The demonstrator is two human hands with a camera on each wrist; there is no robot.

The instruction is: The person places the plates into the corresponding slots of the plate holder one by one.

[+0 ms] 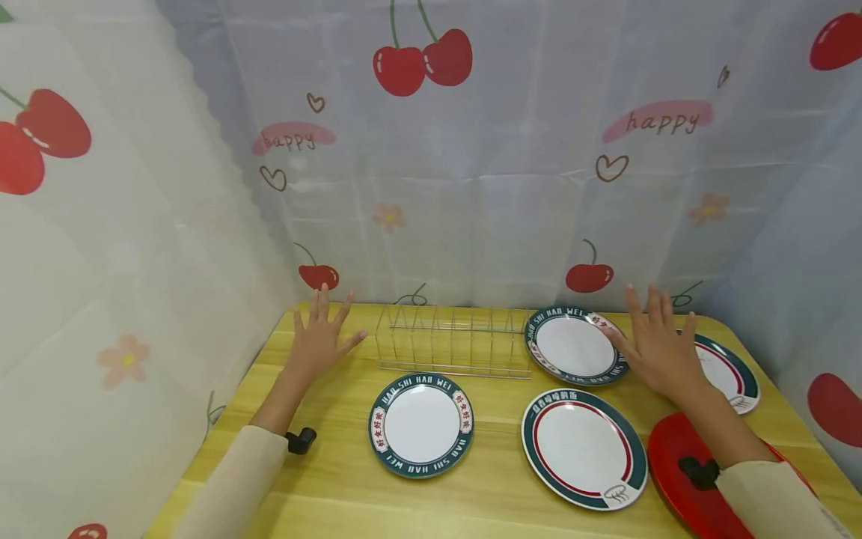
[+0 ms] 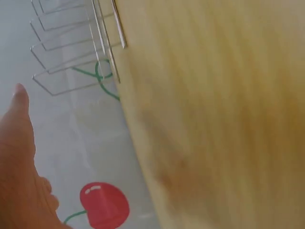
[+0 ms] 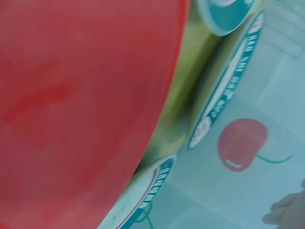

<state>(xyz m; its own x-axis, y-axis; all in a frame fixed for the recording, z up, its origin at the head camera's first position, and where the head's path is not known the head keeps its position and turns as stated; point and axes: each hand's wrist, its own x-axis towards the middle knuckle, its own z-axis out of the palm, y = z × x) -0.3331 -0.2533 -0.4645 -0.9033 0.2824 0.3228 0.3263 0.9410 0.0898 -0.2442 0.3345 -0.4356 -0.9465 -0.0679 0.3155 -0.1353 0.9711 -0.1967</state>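
My left hand (image 1: 316, 344) is held with spread fingers over the table's far left, beside a wire dish rack (image 1: 454, 344); it holds nothing. The thumb points toward the rack in the left wrist view. With its fingers spread too, my right hand (image 1: 663, 355) is above the right side, between a green-rimmed plate (image 1: 575, 346) by the rack and another plate (image 1: 723, 370) it partly hides. Nearer lie a lettered plate (image 1: 420, 425) in the middle and a plate with a red ring (image 1: 584, 449). A red plate (image 1: 687, 471) sits under my right forearm.
The wooden table (image 1: 323, 479) ends at a white curtain (image 1: 485, 195) printed with cherries, which also hangs at both sides. A small black piece (image 1: 301, 441) is at my left wrist, and another (image 1: 699, 473) at my right wrist.
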